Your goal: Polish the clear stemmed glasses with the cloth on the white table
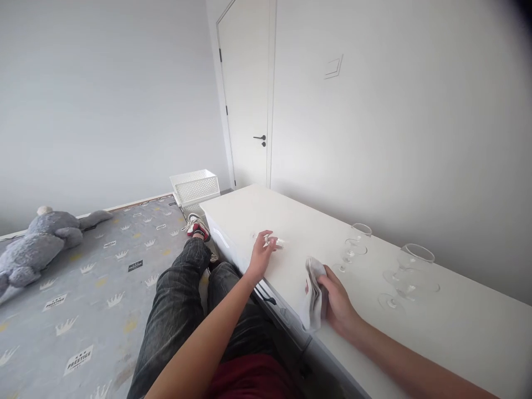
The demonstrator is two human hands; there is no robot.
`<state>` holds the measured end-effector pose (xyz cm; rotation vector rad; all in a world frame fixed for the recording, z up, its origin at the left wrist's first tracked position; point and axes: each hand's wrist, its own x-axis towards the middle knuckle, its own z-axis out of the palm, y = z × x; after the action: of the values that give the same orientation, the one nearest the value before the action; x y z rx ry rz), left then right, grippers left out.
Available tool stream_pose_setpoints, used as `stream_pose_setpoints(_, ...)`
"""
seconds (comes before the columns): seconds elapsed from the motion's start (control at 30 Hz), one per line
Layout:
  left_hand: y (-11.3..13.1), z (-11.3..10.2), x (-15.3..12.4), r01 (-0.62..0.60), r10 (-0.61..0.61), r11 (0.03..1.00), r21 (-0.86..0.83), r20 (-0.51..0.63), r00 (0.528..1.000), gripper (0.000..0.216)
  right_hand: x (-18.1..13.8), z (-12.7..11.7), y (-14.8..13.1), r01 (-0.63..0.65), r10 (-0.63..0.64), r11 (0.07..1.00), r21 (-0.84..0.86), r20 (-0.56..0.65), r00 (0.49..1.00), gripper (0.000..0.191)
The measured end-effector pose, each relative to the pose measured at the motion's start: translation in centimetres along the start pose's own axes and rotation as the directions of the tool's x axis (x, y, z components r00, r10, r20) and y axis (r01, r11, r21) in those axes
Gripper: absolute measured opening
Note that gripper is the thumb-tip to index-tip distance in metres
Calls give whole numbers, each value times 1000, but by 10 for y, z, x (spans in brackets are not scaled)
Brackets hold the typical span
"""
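Above the white cabinet top, my left hand has its fingers curled round a small clear glass. Fingers cover part of that glass, so its full shape is hard to make out. My right hand grips a folded white-grey cloth near the front edge, with the thumb on its right side. Beyond the cloth stand several clear stemmed glasses, among them a smaller one and a wider one further right. Their outlines overlap and are faint against the white.
The white cabinet runs along the wall, my legs beside its front. A white perforated basket stands past its far end, near a closed door. To the left, a grey plush toy lies on a crown-patterned bed cover.
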<state>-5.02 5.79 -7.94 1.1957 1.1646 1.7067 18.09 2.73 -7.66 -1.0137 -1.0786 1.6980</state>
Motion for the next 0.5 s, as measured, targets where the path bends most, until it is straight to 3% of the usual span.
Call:
stream_pose_setpoints(0.1, 3, -3, -1, 3, -1, 999, 39, -64, 998, 50, 18, 14, 3, 34, -34, 999, -2, -8, 999, 22)
stream_pose_setpoints(0.2, 8, -5, -5, -31, 33, 995, 92, -17, 999, 50, 37, 27, -1, 114, -127, 987, -114, -114, 985, 25)
stream_pose_setpoints(0.3, 12, -6, -12, -43, 54, 983, 178, -56, 997, 49, 56, 35, -8, 224, -295, 940, -258, -279, 914, 24)
stream_pose_setpoints(0.37, 12, -7, -16, -30, 57, 974, 225, -113, 992, 49, 65, 40, -9, 254, -352, 917, -307, -327, 877, 21)
stream_pose_setpoints(0.5, 9, -2, -24, -30, 65, 962, 273, -120, 991, 49, 68, 50, -4, 272, -327, 925, -264, -193, 925, 19)
